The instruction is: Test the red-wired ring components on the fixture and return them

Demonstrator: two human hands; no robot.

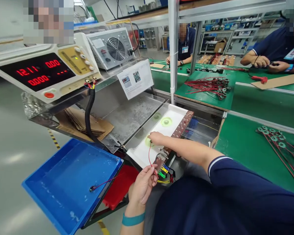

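A thin red wire (150, 153) runs between my two hands. My left hand (143, 184), with a teal band on its wrist, pinches the lower stretch of it. My right hand (157, 138) reaches over the white board (142, 155) with its fingers closed at the wire's upper end. What sits at that end is mostly hidden by the fingers. Under them lies one yellow-green ring mark; another yellow-green ring (166, 121) shows farther up the board. Near my left hand is a clamp-like fixture (161, 159) beside yellow, blue and green connectors (162, 175).
A blue tray (71, 163) at left holds one small wired part (92, 188); a red bin (120, 186) is beneath it. A lit power meter (39, 71) stands above. Wired ring parts (218, 88) lie on green benches at right. Two co-workers sit across.
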